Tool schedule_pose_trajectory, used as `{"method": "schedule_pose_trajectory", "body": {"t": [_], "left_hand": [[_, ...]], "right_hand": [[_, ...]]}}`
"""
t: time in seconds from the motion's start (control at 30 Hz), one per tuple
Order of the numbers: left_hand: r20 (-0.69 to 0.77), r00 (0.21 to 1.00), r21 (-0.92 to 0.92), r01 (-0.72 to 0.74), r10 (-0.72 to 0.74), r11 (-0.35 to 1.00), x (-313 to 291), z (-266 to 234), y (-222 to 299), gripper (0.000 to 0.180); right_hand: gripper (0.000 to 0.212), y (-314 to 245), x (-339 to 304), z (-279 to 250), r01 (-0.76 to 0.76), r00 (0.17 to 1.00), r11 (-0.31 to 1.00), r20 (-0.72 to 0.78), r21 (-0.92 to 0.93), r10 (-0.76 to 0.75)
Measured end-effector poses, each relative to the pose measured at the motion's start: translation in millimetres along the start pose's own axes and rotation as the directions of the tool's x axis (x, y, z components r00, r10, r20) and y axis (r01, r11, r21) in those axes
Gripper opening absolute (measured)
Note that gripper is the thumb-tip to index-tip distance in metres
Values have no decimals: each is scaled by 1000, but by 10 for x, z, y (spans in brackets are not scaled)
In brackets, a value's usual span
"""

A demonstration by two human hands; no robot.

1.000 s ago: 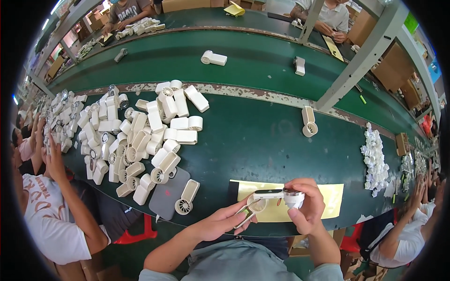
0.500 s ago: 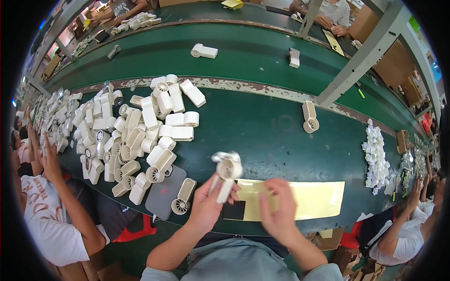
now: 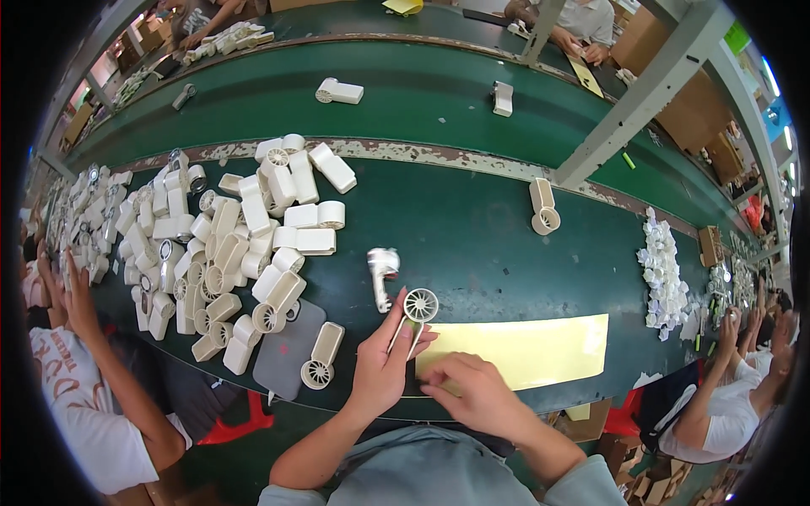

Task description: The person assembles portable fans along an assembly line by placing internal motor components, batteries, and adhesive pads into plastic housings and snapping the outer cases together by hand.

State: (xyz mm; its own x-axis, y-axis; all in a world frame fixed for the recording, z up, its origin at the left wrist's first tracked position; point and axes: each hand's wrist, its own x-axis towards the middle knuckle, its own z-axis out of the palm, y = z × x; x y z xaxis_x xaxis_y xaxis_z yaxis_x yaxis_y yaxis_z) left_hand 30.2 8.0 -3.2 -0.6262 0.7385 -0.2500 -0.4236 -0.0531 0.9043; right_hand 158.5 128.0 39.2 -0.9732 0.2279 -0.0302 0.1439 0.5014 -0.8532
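My left hand (image 3: 380, 364) holds a white handheld-fan housing, its round spoked grille (image 3: 420, 305) facing up beyond my fingers. A second white fan part (image 3: 382, 277), slightly blurred, is just beyond my left fingertips; whether it touches the table I cannot tell. My right hand (image 3: 477, 395) is bent over the left end of a glossy yellow sheet (image 3: 548, 350), fingers curled together. What those fingers pinch, if anything, is hidden. Left of my left hand, an open fan housing (image 3: 323, 354) lies partly on a grey flat case (image 3: 288, 350).
A heap of white fan housings (image 3: 224, 244) covers the left of the green table. A single housing (image 3: 544, 207) lies far right, near a metal post (image 3: 624, 110). Small white parts (image 3: 664, 274) are piled at right. Co-workers sit on both sides and across the green belt (image 3: 253, 97).
The blurred white part has moved left, away from the housing in my left hand. My right hand has come left and down, covering the black patch at the sheet's end.
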Motion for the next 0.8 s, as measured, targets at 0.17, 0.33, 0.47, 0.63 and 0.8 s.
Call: {"method": "schedule_pose_trajectory", "body": {"t": [0.17, 0.33, 0.47, 0.63, 0.8], "left_hand": [[-9, 996, 98, -89, 91, 991, -10, 2, 9, 49], [46, 999, 52, -24, 22, 998, 10, -70, -8, 42], [96, 995, 3, 26, -27, 1000, 31, -80, 60, 35], [218, 973, -14, 75, -70, 997, -1, -213, 114, 46], [275, 961, -22, 43, -35, 999, -30, -229, 129, 54]], "right_hand": [[11, -3, -35, -303, -108, 974, 992, -195, 60, 118], [23, 102, -50, -245, 4, 966, 821, -210, -571, -151], [34, 126, -53, -419, 120, 979, 895, -97, -430, -178], [35, 311, 21, -483, 340, 941, 821, 174, -459, -291], [32, 237, -39, -584, 329, 944, 847, 124, -418, -305]]}}
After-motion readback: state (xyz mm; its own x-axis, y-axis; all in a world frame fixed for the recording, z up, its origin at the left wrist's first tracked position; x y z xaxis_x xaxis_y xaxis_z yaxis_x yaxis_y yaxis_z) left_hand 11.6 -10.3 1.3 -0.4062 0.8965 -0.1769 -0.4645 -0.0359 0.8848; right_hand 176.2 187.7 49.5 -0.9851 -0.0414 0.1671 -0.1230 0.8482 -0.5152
